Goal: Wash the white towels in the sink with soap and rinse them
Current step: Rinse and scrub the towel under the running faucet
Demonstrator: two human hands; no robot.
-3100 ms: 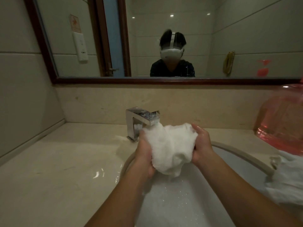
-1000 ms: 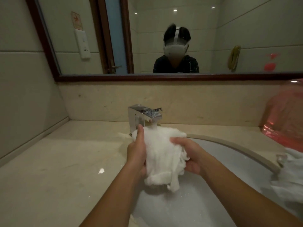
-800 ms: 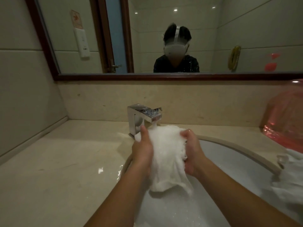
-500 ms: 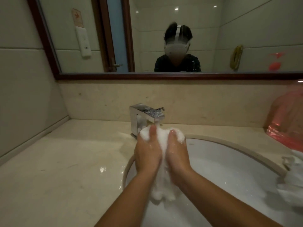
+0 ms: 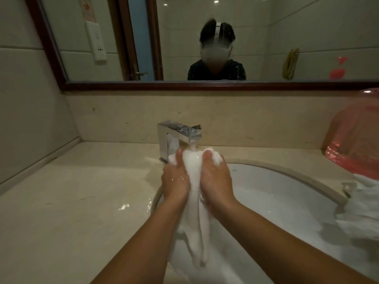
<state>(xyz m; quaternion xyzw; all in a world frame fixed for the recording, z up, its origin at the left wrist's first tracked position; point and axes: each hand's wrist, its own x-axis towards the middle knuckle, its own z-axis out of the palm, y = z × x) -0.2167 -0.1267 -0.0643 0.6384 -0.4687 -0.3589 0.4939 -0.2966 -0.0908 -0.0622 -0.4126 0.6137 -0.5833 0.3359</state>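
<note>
Now both hands' fingers (image 5: 207, 160) clamp the white towel (image 5: 194, 201) between them under the faucet (image 5: 180, 133)

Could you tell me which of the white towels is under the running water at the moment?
The wet white towel squeezed between the left hand and right hand, under the square chrome faucet. The other white towel lies untouched over the sink's right rim.
</note>
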